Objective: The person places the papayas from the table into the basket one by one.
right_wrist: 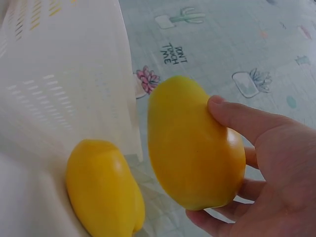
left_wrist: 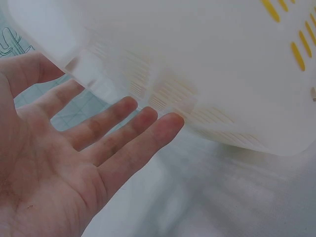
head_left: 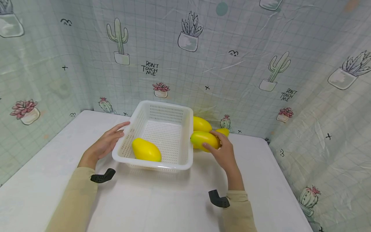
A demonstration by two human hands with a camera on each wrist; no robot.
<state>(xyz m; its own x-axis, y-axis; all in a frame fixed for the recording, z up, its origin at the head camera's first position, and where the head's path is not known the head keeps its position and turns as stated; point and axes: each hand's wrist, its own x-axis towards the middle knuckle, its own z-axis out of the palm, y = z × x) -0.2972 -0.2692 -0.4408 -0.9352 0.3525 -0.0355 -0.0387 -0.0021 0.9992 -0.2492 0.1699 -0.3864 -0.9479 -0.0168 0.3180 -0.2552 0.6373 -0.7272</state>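
Note:
A white plastic basket [head_left: 189, 138] with slotted walls stands on the table, a yellow mango [head_left: 147, 150] lying in its near left corner. My left hand [head_left: 106, 143] is at the basket's left side, fingers extended. In the left wrist view, the fingertips [left_wrist: 170, 123] of that hand are right at the basket's slotted wall. My right hand [head_left: 222, 150] grips a yellow-green mango [head_left: 204, 139] just right of the basket, thumb on one side and fingers round the other. The right wrist view shows this held mango [right_wrist: 192, 143] raised above another mango [right_wrist: 98, 185].
Behind the held fruit, a yellow mango [head_left: 202, 124] lies against the basket's right side, with part of another yellow fruit [head_left: 223, 131] beyond the right hand. A cactus-print sheet [head_left: 208, 71] walls off the back and sides of the white table [head_left: 162, 203].

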